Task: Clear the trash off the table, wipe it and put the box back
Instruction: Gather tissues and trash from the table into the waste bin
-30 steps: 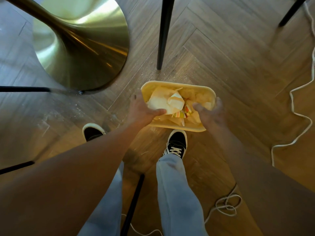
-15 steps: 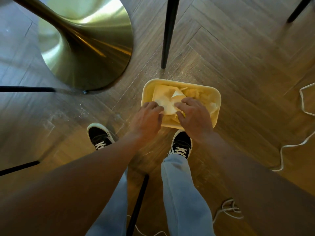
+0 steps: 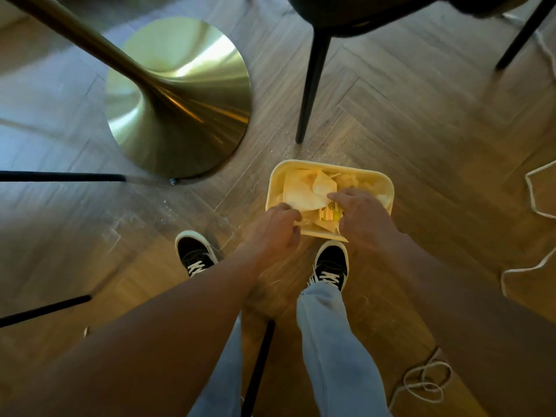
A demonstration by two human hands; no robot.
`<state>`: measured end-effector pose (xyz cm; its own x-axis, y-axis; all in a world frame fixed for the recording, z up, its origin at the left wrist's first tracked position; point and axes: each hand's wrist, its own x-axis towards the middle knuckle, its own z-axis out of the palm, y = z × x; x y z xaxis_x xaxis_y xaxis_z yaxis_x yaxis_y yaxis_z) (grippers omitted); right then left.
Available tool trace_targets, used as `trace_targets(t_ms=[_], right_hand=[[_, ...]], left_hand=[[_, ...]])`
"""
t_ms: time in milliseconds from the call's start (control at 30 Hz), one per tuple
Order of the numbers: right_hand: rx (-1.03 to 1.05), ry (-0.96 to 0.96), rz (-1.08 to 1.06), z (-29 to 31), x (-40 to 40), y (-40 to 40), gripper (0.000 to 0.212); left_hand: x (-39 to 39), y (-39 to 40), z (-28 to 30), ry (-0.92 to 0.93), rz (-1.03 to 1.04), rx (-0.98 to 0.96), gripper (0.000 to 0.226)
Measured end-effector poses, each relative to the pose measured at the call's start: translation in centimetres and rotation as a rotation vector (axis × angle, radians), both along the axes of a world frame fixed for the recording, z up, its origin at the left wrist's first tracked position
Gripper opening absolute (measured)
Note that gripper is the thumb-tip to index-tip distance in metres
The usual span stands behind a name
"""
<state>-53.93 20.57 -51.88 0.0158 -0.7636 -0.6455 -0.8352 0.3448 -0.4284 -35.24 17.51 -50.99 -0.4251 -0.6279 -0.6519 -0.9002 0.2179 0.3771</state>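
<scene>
Both grips curl onto trash (image 3: 304,191) in the yellow box (image 3: 377,179), fingers pinching paper.

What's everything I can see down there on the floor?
bin: one, pale yellow, on the floor ahead of the shoes
trash: crumpled pale paper and a colourful wrapper, inside the bin
table base: one, brass, upper left
chair legs: several, black, top and left
cord: white, along the right
floor: brown wood herringbone
shoes: two, black with white laces
left hand: at the bin's near edge
right hand: over the trash
</scene>
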Motion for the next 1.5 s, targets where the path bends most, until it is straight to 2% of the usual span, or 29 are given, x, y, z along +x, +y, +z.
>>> trace_targets(t_ms=[267,600,867,1000,1167,1367,1500], right_hand=[[-0.083,-0.032,-0.139,11.4,-0.5,-0.6,0.049],[-0.062,-0.199,-0.153,27.0,2.7,0.3,0.037],[-0.158,-0.283,-0.266,37.3,6.1,-0.6,0.031],[-0.165,-0.345,-0.285,40.9,7.9,-0.9,0.029],[-0.161,-0.406,-0.225,44.7,11.4,-2.0,0.027],[-0.171,-0.466,-0.222,48.3,18.6,-4.0,0.015],[-0.213,-0.515,-0.254,50.5,24.1,-5.7,0.01]], left_hand=[[0.3,-1.0,9.2,0.093,0.358,0.039,0.027],[4.6,2.1,24.4,0.153,0.436,0.039,0.024],[9.4,4.3,35.2,0.281,0.708,-0.056,0.02],[12.8,4.6,39.6,0.359,0.866,-0.127,0.015],[18.1,4.9,44.1,0.442,0.939,-0.202,0.018],[25.4,5.0,47.6,0.591,1.038,-0.185,0.017],[31.2,4.3,48.8,0.616,1.052,-0.154,0.019]])
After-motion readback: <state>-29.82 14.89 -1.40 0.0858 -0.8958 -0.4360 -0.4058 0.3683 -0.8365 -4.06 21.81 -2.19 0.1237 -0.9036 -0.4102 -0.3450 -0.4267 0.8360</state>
